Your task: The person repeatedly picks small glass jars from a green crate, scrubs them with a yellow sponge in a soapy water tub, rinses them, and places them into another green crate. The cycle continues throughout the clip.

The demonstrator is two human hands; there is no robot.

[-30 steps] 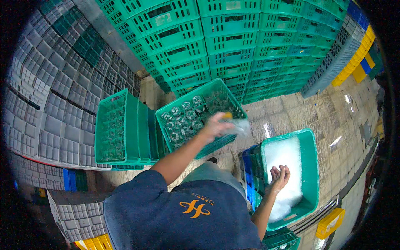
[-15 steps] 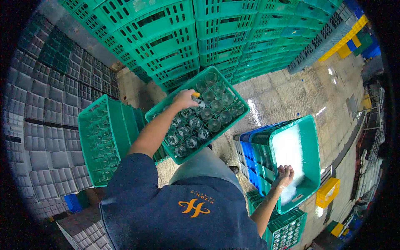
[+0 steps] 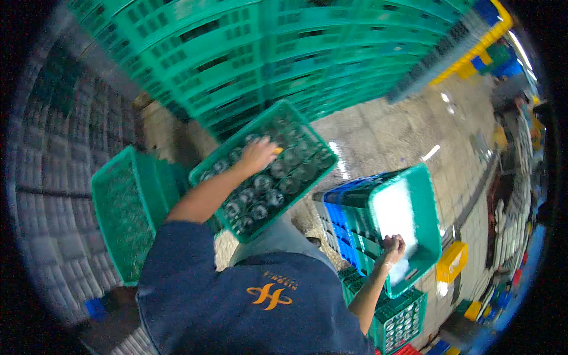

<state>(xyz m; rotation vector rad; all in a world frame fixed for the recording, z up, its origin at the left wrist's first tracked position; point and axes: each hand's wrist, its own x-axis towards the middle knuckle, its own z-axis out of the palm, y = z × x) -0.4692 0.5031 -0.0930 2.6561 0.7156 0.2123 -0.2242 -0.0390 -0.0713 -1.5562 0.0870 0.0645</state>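
Observation:
My left hand (image 3: 259, 156) is closed around a small yellow-orange sponge-like piece (image 3: 277, 151), only its edge showing beside the fingers. It is over a green crate (image 3: 267, 223) filled with rows of clear drinking glasses (image 3: 258, 181), close to the glasses in the middle. To the right, my right hand (image 3: 393, 249) hangs over the near left rim of a green tub (image 3: 427, 222) holding white foam (image 3: 394, 207). Its fingers are curled in; whether anything lies in them is too blurred to see.
Tall stacks of green crates (image 3: 248, 71) rise ahead. Another green crate of glasses (image 3: 121, 216) stands at left, before grey stacked racks (image 3: 53, 228). Blue crates (image 3: 343, 231) stand under the tub. A yellow crate (image 3: 452, 261) sits on the wet tiled floor (image 3: 373, 133).
The whole view has shifted and blurred, with the crates and tub moving left in the picture. My left hand has moved slightly nearer to me over the glasses, still holding the yellow-orange piece.

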